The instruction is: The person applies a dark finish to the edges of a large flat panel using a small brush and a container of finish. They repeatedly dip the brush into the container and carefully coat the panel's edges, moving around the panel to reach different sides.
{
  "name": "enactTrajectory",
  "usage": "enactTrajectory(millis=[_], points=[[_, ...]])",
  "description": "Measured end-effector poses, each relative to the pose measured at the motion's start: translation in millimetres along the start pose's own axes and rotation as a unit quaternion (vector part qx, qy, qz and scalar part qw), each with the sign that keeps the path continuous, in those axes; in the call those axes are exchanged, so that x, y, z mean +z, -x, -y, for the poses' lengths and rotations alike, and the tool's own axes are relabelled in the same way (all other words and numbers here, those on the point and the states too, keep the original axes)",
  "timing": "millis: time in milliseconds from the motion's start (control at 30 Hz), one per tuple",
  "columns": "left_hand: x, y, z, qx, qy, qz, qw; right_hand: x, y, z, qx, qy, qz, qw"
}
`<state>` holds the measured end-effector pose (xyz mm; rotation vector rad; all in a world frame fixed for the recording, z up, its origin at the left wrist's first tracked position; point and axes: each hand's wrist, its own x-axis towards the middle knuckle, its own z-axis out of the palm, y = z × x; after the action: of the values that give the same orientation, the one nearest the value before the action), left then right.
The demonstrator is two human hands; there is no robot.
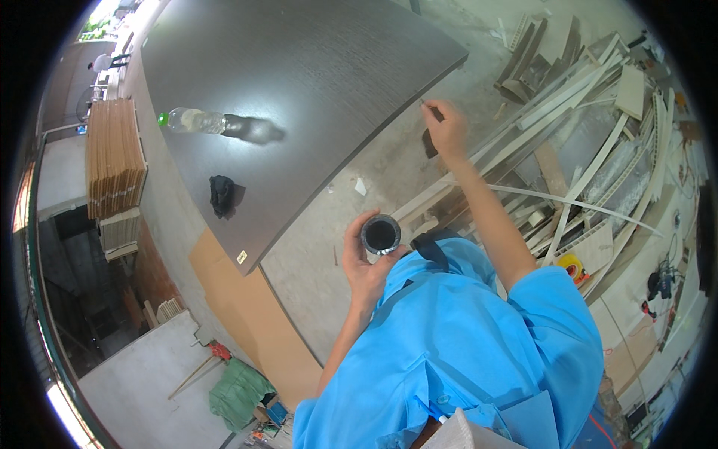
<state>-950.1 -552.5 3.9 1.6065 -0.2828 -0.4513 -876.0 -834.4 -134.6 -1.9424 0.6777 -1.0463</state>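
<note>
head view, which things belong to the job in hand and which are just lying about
Likely in use:
dark hollow cylinder, in the left hand
dark board, near the right hand

Apparently lying about:
clear bottle
black bundle
heap of offcuts
green cloth

Looks like a black, round cup [381, 233] with a thick rim and dark hollow, mouth facing up. Sits between the thumb and curled fingers of the left hand [366, 274]. Spreads out beyond those fingers as a broad, flat, dark board [321, 90] with faint streaks and one long edge right by the fingertips of the right hand [446, 135].
</note>
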Motion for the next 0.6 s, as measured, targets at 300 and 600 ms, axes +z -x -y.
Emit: enactTrajectory(millis=[300, 600], points=[[2, -5, -1, 0.007, -0.004, 0.002, 1.0, 4, 3, -3, -0.031, -0.02, 0.062, 0.997], [7, -9, -1, 0.004, 0.002, -0.002, 1.0, -1, -8, -16, -0.036, -0.031, 0.086, 0.995]])
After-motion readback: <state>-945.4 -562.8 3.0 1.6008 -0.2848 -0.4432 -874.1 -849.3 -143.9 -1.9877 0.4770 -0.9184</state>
